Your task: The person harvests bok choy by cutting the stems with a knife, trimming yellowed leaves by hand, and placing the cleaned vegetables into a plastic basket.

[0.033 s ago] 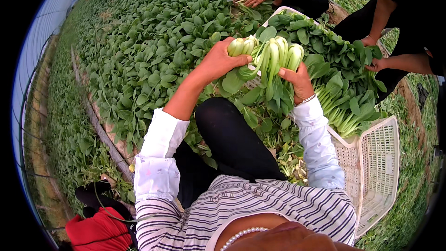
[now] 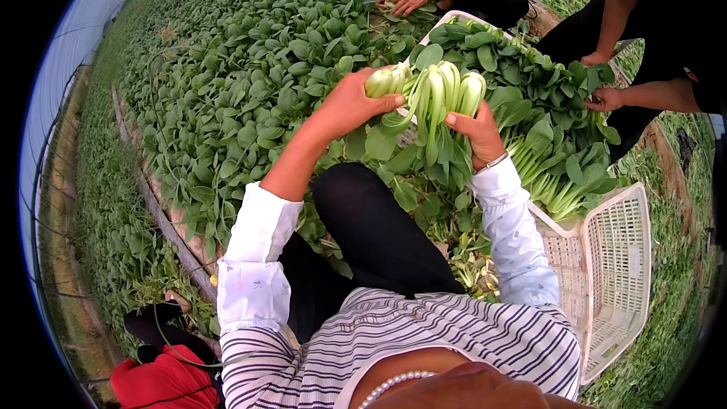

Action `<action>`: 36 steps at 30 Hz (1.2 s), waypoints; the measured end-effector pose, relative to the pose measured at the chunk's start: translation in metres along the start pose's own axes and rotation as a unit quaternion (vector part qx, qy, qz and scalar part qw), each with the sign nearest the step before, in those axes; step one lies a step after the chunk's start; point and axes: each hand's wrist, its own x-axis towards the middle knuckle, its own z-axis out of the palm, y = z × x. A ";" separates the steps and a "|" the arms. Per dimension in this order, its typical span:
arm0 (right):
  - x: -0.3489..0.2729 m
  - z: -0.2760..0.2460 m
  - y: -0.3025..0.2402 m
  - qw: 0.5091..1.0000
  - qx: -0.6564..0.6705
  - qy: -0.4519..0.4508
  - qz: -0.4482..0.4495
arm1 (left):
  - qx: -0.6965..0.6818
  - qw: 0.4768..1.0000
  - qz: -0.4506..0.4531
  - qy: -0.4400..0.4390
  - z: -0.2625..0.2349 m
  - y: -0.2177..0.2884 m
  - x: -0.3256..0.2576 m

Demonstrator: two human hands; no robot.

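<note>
Beyond our left hand (image 2: 350, 106), the broad standing greens (image 2: 250, 121) are left uncut, while to the right of our right hand (image 2: 481, 135) the crate (image 2: 459, 14) is already heaped with picked greens (image 2: 559, 174). Between our hands is a gathered bunch (image 2: 439, 95), apart from that heap: our left hand curls round pale heads, thumb across them, and our right hand clasps the other side.

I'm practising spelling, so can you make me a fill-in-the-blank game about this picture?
1. The right hand holds greens, leaves hanging ____.
2. The person's ____ sleeve is nearest the crate.
3. The top has dark ____.
4. The trousers are coloured ____.

Missing words: down; right; stripes; black.
</note>
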 end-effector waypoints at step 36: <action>0.078 -0.122 0.027 0.496 -0.798 -0.183 -0.290 | 0.595 0.755 0.275 0.000 0.045 -0.096 0.154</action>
